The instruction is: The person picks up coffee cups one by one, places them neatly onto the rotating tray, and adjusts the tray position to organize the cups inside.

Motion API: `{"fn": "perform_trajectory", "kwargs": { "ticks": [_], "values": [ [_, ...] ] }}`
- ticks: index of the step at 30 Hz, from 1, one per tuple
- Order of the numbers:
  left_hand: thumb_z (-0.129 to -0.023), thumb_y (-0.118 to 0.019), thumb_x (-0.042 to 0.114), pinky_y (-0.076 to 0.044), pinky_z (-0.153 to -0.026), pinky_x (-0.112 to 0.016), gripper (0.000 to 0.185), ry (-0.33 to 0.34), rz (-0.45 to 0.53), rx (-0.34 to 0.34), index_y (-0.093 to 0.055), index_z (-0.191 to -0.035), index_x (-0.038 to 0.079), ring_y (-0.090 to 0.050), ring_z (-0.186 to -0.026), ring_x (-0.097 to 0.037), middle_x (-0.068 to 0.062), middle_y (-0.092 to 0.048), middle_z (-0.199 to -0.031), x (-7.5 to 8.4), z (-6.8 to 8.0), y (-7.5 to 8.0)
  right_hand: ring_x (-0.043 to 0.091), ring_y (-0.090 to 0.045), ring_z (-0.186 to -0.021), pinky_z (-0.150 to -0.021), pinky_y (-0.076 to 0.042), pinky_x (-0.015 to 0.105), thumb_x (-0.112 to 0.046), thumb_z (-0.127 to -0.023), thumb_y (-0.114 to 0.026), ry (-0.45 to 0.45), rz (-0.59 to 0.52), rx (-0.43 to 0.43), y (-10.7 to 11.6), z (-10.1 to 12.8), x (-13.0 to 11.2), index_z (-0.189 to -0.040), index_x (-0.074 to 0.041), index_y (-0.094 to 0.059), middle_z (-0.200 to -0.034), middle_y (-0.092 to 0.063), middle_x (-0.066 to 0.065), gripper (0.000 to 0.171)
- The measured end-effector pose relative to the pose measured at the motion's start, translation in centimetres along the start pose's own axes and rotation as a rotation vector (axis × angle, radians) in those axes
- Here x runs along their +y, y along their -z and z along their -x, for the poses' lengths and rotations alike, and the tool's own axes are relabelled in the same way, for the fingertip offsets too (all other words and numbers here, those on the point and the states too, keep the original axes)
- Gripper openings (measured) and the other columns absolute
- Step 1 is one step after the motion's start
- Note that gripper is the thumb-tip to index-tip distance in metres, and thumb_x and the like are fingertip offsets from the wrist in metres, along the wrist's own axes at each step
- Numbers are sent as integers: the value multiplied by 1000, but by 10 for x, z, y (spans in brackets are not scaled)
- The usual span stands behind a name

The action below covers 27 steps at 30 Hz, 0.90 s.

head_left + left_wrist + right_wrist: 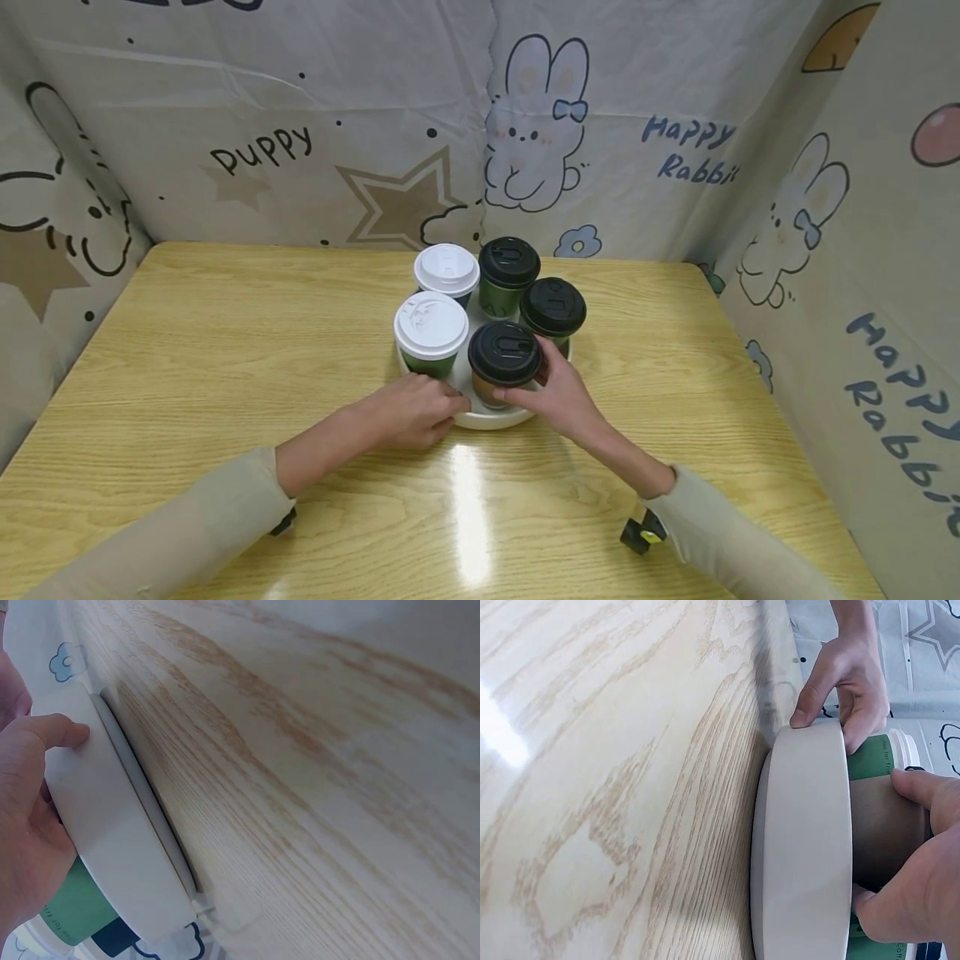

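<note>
A round white tray (487, 419) stands mid-table and carries several lidded paper cups. My left hand (420, 408) grips the tray's front-left rim, thumb on the outer wall (112, 817) and fingers over the edge. My right hand (558, 392) curls round the front cup, a brown cup with a black lid (504, 354). In the right wrist view the brown cup (885, 832) stands just inside the tray wall (806, 840), with my right hand's fingers (919, 787) wrapped on it. Beside it stands a green cup with a white lid (431, 329).
Behind on the tray are another white-lidded cup (447, 271) and two black-lidded green cups (509, 265) (553, 308). The wooden table (225, 350) is walled on three sides by cartoon-printed cloth (315, 142).
</note>
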<state>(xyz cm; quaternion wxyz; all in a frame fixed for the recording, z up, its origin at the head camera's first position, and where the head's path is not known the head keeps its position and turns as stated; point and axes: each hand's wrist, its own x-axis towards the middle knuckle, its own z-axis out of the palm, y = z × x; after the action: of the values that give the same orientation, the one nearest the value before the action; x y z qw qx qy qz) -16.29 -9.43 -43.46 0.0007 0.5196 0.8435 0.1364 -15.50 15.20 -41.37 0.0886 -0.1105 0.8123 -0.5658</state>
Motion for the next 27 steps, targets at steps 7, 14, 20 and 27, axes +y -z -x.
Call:
{"fn": "perform_trajectory", "kwargs": {
  "ticks": [7,14,20,27],
  "values": [
    [-84,-66,4,-45,-48,-27,11,-2,1,-4,-60,-88,12,-52,-57,-9,3,-59,-72,-1,0,-1,29,-48,-133,-110,-38,42,-13,-76,-87,-4,66,21,-2,1,1,-149,-4,-38,-145,-49,15,88],
    [-84,-66,5,-45,-48,-27,10,1,-3,-5,-61,-88,12,-52,-57,-10,2,-59,-73,-1,0,-1,28,-51,-130,-108,-40,42,-18,-75,-88,-12,129,41,-4,0,1,-149,-4,-37,-143,-51,14,91],
    [-84,-67,5,-45,-48,-27,10,9,-3,-11,-60,-87,12,-52,-57,-10,3,-59,-73,-1,0,-1,29,-53,-127,-106,-43,44,-23,-75,-88,18,184,60,-6,-1,5,-148,-3,-39,-141,-52,15,90],
    [-84,-68,6,-46,-49,-28,11,7,-10,-7,-60,-87,13,-53,-58,-11,3,-59,-73,0,0,0,29,-54,-126,-105,-43,44,-25,-75,-89,30,202,64,-6,-1,7,-147,-2,-39,-142,-52,15,91]
  ]
}}
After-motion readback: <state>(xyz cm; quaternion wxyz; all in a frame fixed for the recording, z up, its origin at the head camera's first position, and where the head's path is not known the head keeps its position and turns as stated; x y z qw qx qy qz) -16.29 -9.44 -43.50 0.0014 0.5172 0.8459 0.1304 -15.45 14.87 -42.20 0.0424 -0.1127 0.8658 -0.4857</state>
